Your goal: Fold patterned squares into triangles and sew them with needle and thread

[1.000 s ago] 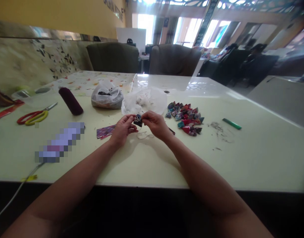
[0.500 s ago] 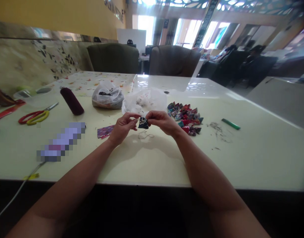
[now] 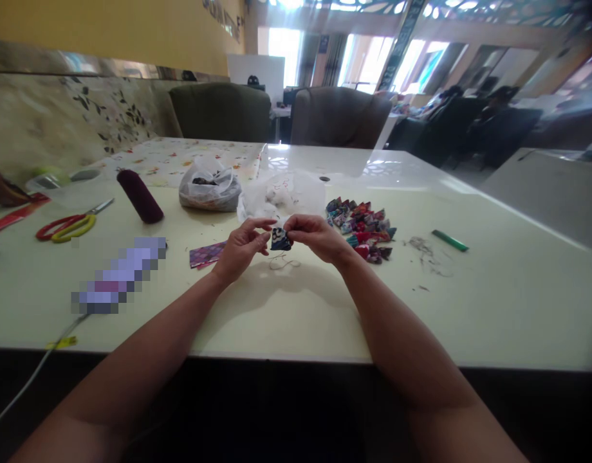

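Between my hands, above the table, is a small dark blue patterned fabric piece (image 3: 279, 240). My right hand (image 3: 315, 236) pinches its upper right side between thumb and fingertips. My left hand (image 3: 240, 249) is just to its left, with the index finger stretched along the top and the thumb apart; no thing shows in its grasp. A loose thread (image 3: 285, 262) lies on the table below the piece. Beside my left hand are flat purple patterned fabric pieces (image 3: 205, 255), partly covered by it. Several small folded fabric pieces (image 3: 361, 225) sit in a cluster beyond my right hand.
Scissors (image 3: 69, 226), a maroon cylinder (image 3: 140, 198) and a blurred-out oblong (image 3: 120, 276) with a cable lie left. A filled plastic bag (image 3: 210, 193) and a crumpled white bag (image 3: 281, 196) stand ahead. Right are thread scraps (image 3: 424, 251) and a green-handled tool (image 3: 449, 240).
The blue fabric piece has turned slightly in my right fingertips, showing a little more of its face. My left fingers have shifted slightly right. Other things stay in place.
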`<state>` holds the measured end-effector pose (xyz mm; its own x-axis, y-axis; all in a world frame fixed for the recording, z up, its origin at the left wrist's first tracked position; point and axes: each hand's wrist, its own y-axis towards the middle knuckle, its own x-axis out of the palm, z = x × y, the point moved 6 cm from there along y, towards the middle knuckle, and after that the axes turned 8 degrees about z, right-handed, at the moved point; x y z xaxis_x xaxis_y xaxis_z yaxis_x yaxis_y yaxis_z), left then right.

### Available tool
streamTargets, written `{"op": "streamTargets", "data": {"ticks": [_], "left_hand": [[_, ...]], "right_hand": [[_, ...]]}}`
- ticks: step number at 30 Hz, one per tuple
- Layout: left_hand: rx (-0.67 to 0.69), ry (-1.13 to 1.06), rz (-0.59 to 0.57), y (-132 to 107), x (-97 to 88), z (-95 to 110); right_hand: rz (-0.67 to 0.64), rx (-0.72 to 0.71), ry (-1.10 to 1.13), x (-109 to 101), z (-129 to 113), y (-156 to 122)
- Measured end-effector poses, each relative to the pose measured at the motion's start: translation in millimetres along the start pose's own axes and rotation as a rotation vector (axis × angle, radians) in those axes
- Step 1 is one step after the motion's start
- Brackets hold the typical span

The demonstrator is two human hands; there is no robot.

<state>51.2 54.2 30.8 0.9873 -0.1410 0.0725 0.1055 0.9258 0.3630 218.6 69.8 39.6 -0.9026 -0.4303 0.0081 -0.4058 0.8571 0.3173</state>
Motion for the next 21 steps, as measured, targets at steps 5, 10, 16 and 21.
{"op": "streamTargets", "data": {"ticks": [5,10,16,21], "left_hand": [[0.015,-0.029,0.033,0.6,-2.0,1.1],[0.006,-0.053,0.005,0.1,1.8,2.0],[-0.009,-0.045,-0.022,0.0,2.7,0.0],[-0.012,-0.026,-0.08,-0.4,4.8,2.7]], "right_hand": [[0.027,0.002,0.041,-1.7,2.0,0.8],[0.018,0.006,0.042,0.3,1.7,0.6],[0.016,0.0,0.03,0.7,1.5,-0.1],[-0.003,-0.001,0.023,1.9,0.6,-0.2]]}}
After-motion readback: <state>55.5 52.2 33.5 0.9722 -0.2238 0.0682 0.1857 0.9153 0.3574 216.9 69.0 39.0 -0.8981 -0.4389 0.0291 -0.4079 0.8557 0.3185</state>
